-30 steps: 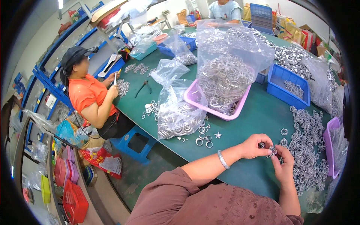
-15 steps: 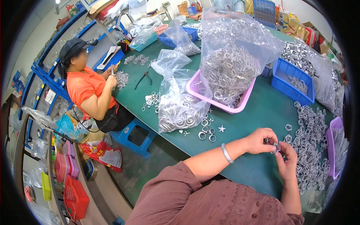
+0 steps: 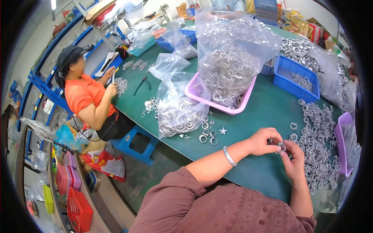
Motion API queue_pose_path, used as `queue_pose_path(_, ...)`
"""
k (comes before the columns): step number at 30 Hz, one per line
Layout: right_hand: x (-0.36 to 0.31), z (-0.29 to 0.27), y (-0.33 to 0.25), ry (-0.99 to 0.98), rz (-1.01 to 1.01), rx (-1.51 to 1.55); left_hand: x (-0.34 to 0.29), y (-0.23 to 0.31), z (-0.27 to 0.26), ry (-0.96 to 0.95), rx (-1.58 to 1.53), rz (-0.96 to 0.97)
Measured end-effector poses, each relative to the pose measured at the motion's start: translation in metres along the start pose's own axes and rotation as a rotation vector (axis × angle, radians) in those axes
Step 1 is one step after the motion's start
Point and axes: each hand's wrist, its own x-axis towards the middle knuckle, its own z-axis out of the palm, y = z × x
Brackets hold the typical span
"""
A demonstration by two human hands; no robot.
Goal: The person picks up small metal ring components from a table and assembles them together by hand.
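Observation:
Both hands meet over the green table (image 3: 248,171), pinching a small silver-coloured ring (image 3: 282,146) between them. My left hand (image 3: 265,140), with a pale bangle (image 3: 230,156) on its wrist, grips the ring from the left with thumb and curled fingers. Thumb and fingertips of my right hand (image 3: 294,158) close on its right side. Details of the ring are partly covered by the fingers. Just beyond my right hand spreads a heap of similar silver rings (image 3: 318,155). One loose ring (image 3: 293,126) lies apart at its edge.
A pink tray (image 3: 233,112) holds a large clear bag of rings (image 3: 229,73). Left of it sits another bag (image 3: 178,116); loose rings and a star piece (image 3: 223,131) lie nearby. Blue bin (image 3: 295,91) and purple tray (image 3: 344,143) stand right. A co-worker (image 3: 87,93) works at left.
The view has swung slightly, so the table's contents sit further left in the picture. Both hands keep hold of the ring, with a small shift of the fingers.

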Motion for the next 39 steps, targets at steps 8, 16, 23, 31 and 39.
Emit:
queue_pose_path(8,0.001,-0.003,0.003,-0.029,-0.129,-0.035,-0.004,0.001,0.003,-0.009,0.149,0.030)
queue_pose_path(16,-0.003,-0.007,0.004,0.029,-0.144,-0.054,0.002,0.005,0.008,-0.002,0.106,-0.009)
queue_pose_path(23,0.005,-0.012,0.003,0.032,-0.102,0.067,0.018,0.023,0.005,-0.014,0.255,0.088)
queue_pose_path(31,0.013,-0.023,-0.005,-0.070,0.112,0.154,0.023,0.015,0.010,0.063,0.167,0.086)
queue_pose_path(39,0.005,-0.018,0.001,-0.108,0.087,0.148,0.011,0.000,0.013,0.037,0.108,0.060)
